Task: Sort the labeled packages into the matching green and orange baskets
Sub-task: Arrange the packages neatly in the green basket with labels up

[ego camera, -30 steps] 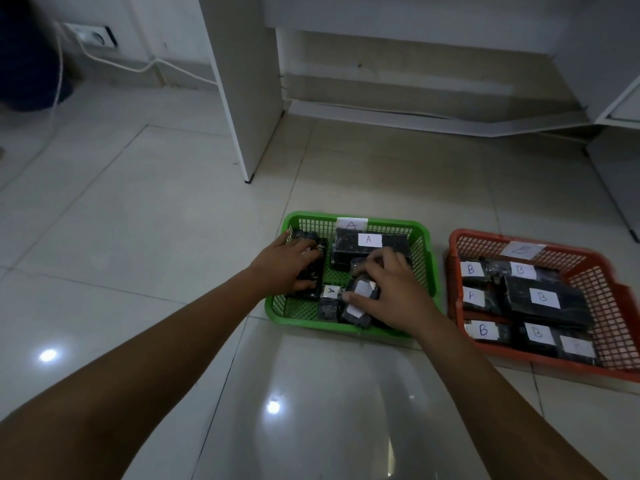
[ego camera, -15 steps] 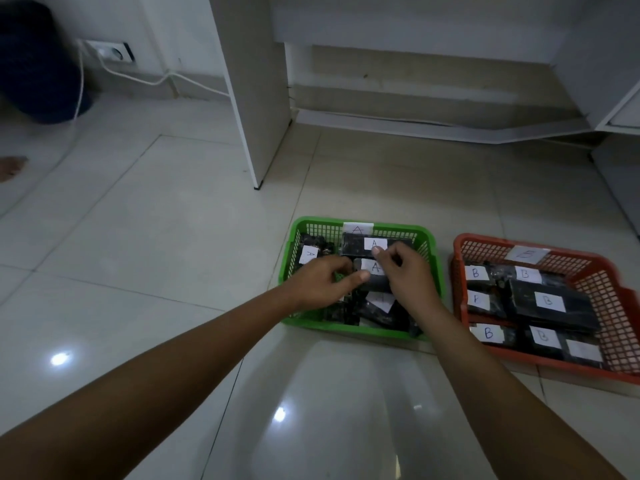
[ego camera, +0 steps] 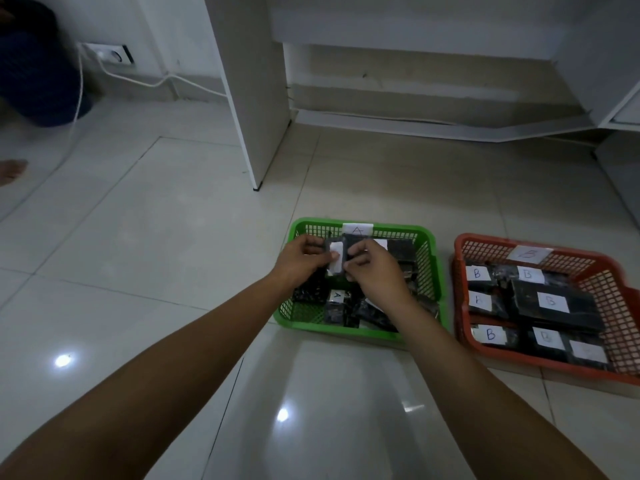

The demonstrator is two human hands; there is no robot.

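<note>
A green basket (ego camera: 428, 271) tagged A sits on the floor and holds several black packages with white A labels. Over its back left part my left hand (ego camera: 301, 261) and my right hand (ego camera: 375, 275) both grip one small black package with a white label (ego camera: 335, 258), held upright between them. To the right stands an orange basket (ego camera: 620, 299) tagged B, filled with several black packages labelled B (ego camera: 550, 301). One loose A package (ego camera: 335, 301) lies near the green basket's front.
Glossy white floor tiles (ego camera: 173, 271) surround the baskets. A white furniture leg (ego camera: 254, 98) stands behind the green basket, with a low shelf base at the back. A wall socket with a white cable (ego camera: 114, 57) is far left, near a person's foot (ego camera: 12, 169).
Both hands moved from the basket's front and middle toward its back left and now hold one small package up between them. The camera view shifted slightly.
</note>
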